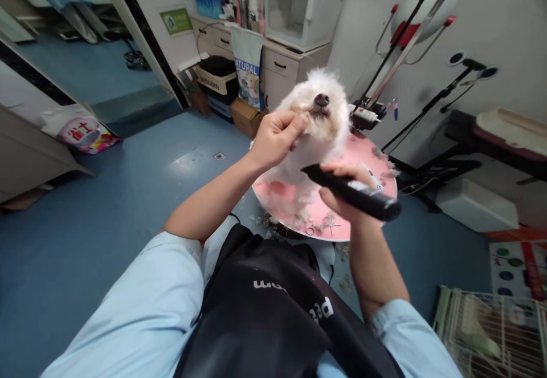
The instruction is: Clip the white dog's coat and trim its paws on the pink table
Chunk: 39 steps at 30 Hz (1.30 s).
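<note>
A fluffy white dog (316,138) sits on a round pink grooming table (363,150), its muzzle tipped upward. My left hand (280,135) is closed at the side of its muzzle, pinching the fur by the mouth between thumb and fingers. In my right hand (348,190) is a black hair clipper (350,192), gripped around its body with its blade end pointing left toward the dog's chest. The blade appears a little apart from the fur. Scissors (322,228) lie near the table's front edge, among loose tufts of clipped fur.
Behind the table, a grooming arm (393,47) with straps rises at right. A lamp stand (448,90) is beside it. Cabinets (280,64), a pet food bag (249,67) and a pet carrier (216,78) line the back wall. A wire cage (499,326) stands low at right.
</note>
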Each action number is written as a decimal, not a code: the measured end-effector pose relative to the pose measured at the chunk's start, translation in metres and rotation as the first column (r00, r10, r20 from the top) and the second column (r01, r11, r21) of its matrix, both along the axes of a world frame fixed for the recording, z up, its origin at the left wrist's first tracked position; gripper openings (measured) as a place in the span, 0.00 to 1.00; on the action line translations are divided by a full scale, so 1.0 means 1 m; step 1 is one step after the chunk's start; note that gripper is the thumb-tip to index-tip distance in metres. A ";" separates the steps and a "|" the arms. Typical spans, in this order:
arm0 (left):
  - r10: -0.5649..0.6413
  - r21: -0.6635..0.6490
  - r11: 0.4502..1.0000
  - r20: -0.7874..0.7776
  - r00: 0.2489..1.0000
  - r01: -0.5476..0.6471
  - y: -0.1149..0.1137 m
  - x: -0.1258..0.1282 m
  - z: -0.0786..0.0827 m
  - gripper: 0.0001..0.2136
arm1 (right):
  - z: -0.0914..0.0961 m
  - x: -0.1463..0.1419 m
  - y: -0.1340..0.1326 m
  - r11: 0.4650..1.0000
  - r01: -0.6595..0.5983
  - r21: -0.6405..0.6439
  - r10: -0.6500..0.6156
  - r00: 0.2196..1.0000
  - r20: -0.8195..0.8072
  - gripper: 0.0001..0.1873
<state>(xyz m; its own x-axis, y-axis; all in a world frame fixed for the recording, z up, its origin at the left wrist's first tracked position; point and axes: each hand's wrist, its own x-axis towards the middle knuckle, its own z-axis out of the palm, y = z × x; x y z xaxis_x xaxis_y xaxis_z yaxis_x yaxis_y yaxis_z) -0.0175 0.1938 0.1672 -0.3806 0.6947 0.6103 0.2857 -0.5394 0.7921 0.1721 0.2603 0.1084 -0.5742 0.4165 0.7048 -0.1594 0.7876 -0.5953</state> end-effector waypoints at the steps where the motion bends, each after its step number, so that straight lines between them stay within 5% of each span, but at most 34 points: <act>1: 0.014 0.007 1.000 0.011 1.000 -0.014 0.000 0.001 0.000 0.26 | 0.017 -0.002 0.010 0.999 -0.027 0.034 0.025 0.999 0.045 0.17; 3: 0.052 0.025 0.998 0.036 0.998 -0.052 0.000 0.004 -0.001 0.25 | 0.035 -0.009 0.026 0.996 -0.047 0.070 0.031 0.976 0.215 0.16; 6: 0.091 0.026 0.995 0.047 0.995 -0.092 0.000 0.006 -0.003 0.25 | 0.025 -0.012 0.038 0.996 -0.059 0.062 0.031 0.923 0.384 0.16; 10: 0.103 0.002 0.995 0.025 0.994 -0.103 -0.004 0.010 -0.006 0.26 | 0.007 0.010 0.037 0.995 -0.105 -0.003 0.099 0.937 0.336 0.16; 14: 0.131 0.002 0.991 0.038 0.991 -0.131 -0.003 0.017 -0.008 0.26 | 0.027 0.021 0.041 0.995 -0.097 -0.016 0.098 0.984 0.148 0.16; 18: 0.192 0.010 0.981 0.076 0.978 -0.193 0.003 0.022 -0.009 0.25 | 0.036 -0.002 0.053 0.975 -0.221 -0.023 0.218 0.932 0.288 0.15; 25: 0.234 0.050 0.970 0.069 0.970 -0.237 0.003 0.015 -0.006 0.25 | 0.002 -0.008 0.062 0.962 -0.248 -0.115 0.268 0.766 0.585 0.09; 31: 0.198 0.091 0.975 0.034 0.980 -0.201 0.007 0.014 -0.009 0.24 | 0.009 0.000 0.058 0.962 -0.207 -0.176 0.235 0.959 0.157 0.15; 36: 0.189 0.152 0.969 0.057 0.980 -0.196 0.014 0.012 -0.011 0.25 | -0.029 -0.008 0.042 0.984 -0.091 -0.151 0.145 0.905 0.399 0.14; 39: 0.149 0.182 0.971 0.032 0.988 -0.152 0.017 0.006 -0.012 0.25 | -0.049 0.003 0.027 0.993 -0.023 -0.116 0.069 0.911 0.407 0.14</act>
